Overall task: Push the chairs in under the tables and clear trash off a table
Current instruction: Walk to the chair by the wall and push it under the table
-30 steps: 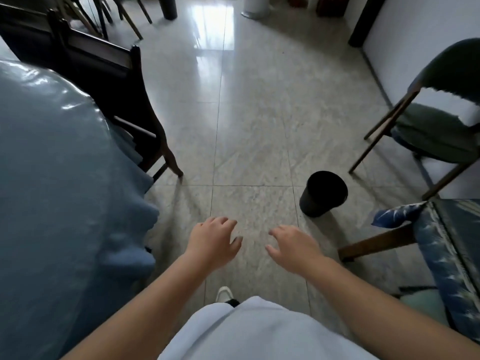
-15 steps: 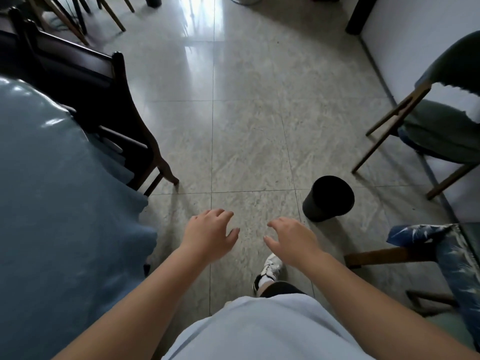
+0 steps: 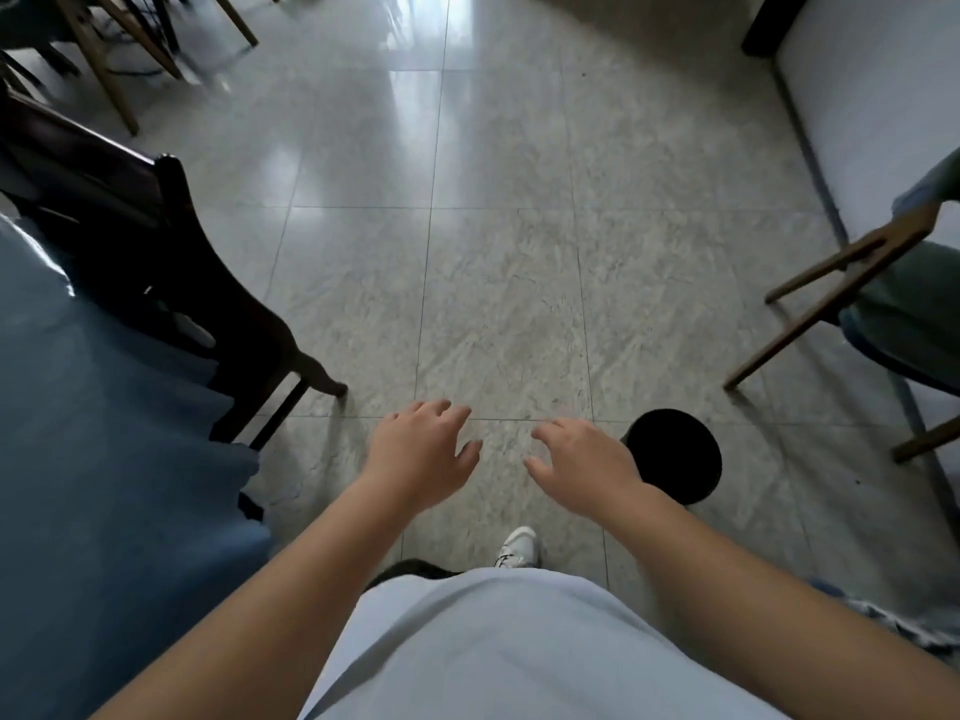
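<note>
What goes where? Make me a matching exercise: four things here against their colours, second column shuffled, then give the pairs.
Things:
1. bin
2. tablecloth
3. shoe
4. chair by the wall

Colours:
A. white
B. green seat, light wooden frame
C. black
D. blue

Pairs: 1-C, 2-D, 3-A, 4-B

Both the left hand (image 3: 422, 459) and right hand (image 3: 584, 467) hung empty, fingers loosely spread, above the tiled floor (image 3: 498, 283), with a dark chair (image 3: 171, 283) against the blue-covered table (image 3: 104, 485) and a black bin (image 3: 675, 457) just beside the right wrist.
</note>
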